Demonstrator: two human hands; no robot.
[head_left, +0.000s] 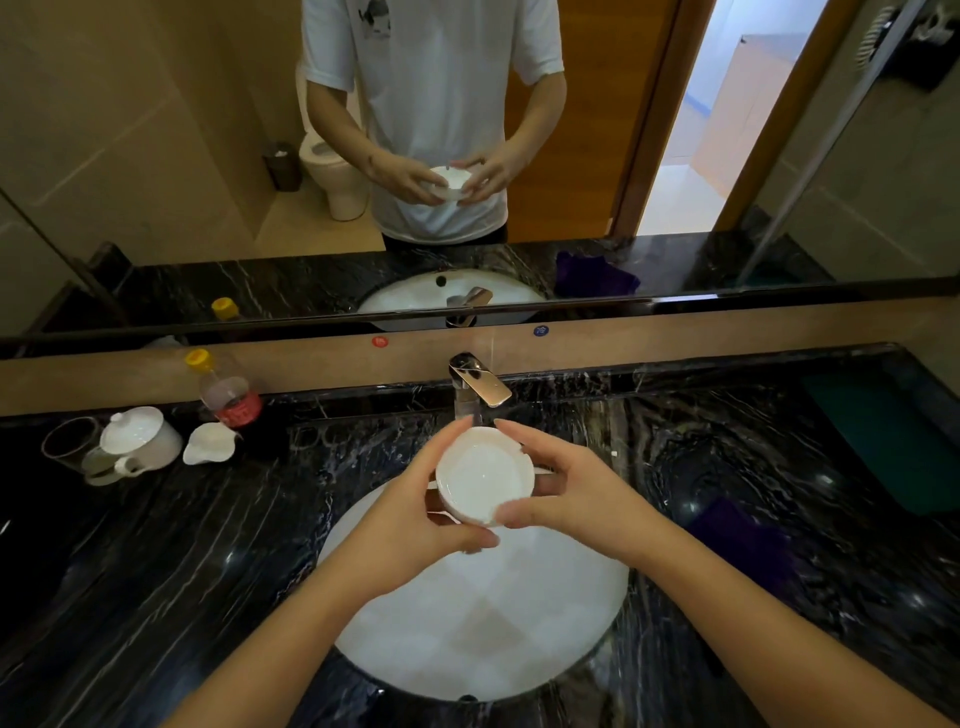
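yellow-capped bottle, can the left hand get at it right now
Probably not yet: the left hand has its grip on the white dish, as does the right hand. Otherwise the way to the bottle looks free.

Head view, close, forward-down (wide-angle) over sink (467, 623) toward mirror (156, 130)

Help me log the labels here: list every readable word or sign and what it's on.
"冷": blue sticker on the ledge.
Red sticker: one character, too blurred.
Bottle label: too blurred.
Shirt print in the mirror: unreadable.
Dish: no text.
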